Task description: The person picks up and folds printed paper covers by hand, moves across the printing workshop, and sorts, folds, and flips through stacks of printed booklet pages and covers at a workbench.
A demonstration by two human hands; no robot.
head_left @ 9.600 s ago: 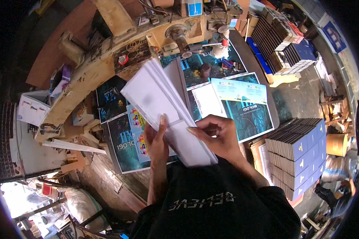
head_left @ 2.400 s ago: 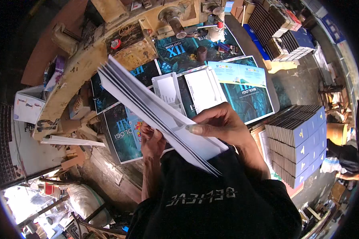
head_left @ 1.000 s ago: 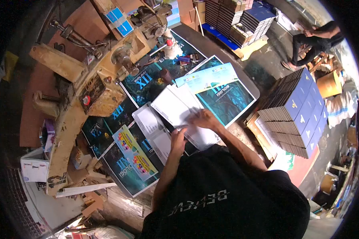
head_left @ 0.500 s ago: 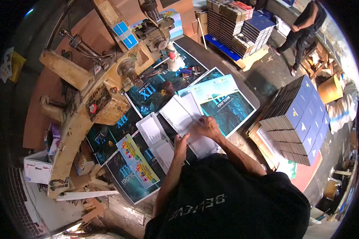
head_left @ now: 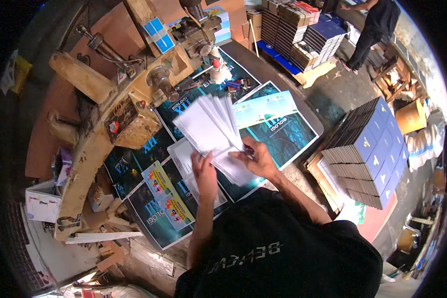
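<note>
A loose sheaf of white paper sheets [head_left: 203, 124] is spread in a fan above the table, its edges blurred. My left hand [head_left: 205, 174] grips the near left edge of the sheaf between thumb and fingers. On the near right side, my right hand [head_left: 260, 161] is closed with thumb and fingers pinching the sheets. Below my left hand lies another pale printed sheet [head_left: 180, 155], partly covered by the wrist. Dark teal printed sheets marked BIOLOGI [head_left: 290, 144] cover the table underneath. A yellow and blue printed strip [head_left: 166, 196] rests on them at the left.
A heavy cream-coloured machine [head_left: 97, 141] arches along the left side. Beside the red-knobbed lever is a white container [head_left: 219, 72]. Blue-covered book stacks [head_left: 370, 149] stand at the right, with more bound stacks [head_left: 295, 37] behind. Another person [head_left: 375, 32] stands at the back right.
The white sheets have lifted and fanned out toward the upper left. My left hand has shifted left and up; my right hand stays on the right side. The person behind has raised an arm.
</note>
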